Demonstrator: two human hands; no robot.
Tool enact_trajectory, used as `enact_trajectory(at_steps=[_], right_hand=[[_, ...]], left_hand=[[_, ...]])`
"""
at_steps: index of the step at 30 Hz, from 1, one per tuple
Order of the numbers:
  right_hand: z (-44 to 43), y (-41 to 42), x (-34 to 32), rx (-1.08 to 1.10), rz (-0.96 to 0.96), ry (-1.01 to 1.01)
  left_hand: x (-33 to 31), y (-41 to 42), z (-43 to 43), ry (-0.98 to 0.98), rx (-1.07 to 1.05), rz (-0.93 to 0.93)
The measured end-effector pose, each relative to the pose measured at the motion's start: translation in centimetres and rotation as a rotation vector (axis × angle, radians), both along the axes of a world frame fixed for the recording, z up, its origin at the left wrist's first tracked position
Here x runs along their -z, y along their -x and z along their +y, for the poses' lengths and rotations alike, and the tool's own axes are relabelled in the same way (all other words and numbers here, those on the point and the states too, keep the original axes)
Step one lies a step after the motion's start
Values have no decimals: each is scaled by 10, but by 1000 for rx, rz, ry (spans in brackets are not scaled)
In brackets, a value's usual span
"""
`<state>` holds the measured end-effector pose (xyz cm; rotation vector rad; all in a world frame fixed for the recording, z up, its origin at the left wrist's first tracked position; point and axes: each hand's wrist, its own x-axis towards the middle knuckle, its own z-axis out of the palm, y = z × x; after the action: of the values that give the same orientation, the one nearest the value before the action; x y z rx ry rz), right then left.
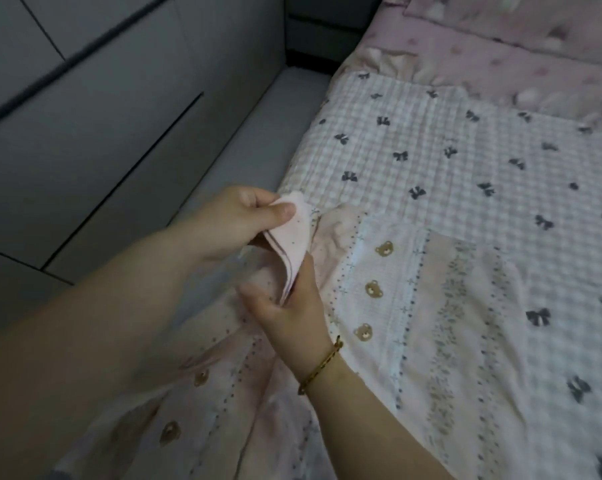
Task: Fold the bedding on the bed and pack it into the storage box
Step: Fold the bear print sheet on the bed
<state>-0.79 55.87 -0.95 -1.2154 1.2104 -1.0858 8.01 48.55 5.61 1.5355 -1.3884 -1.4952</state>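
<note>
Grey cabinet fronts (84, 116) fill the left side, and a narrow pale grey strip (258, 140) runs between them and the bed's left edge, leaving only a slim lane on that side. Just over that edge, the left hand (233, 223) pinches the lifted corner of the bear-print blanket (413, 306), thumb on top and fingers curled beneath. Directly below it, the right hand (289, 306), with a gold bracelet (322, 363) on its wrist, closes thumb and fingers on the same folded hem, so the two hands sit close together on one edge. From there the blanket spreads flat across the near part of the bed and drapes toward the viewer. Farther right and behind lies a checked sheet (465, 161) with dark bows, broad and flat. Pink patterned bedding (535, 57) lies along the far top right.
</note>
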Motion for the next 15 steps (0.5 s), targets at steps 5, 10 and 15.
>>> enact_trajectory(at_steps=[5, 10, 15], right_hand=[[-12, 63, -12, 307, 2, -122], [-6, 133, -5, 431, 14, -363], [-7, 201, 0, 529, 16, -413]], left_hand=[[17, 51, 36, 89, 4, 62], [77, 74, 125, 91, 12, -370], [126, 68, 170, 394, 229, -1036]])
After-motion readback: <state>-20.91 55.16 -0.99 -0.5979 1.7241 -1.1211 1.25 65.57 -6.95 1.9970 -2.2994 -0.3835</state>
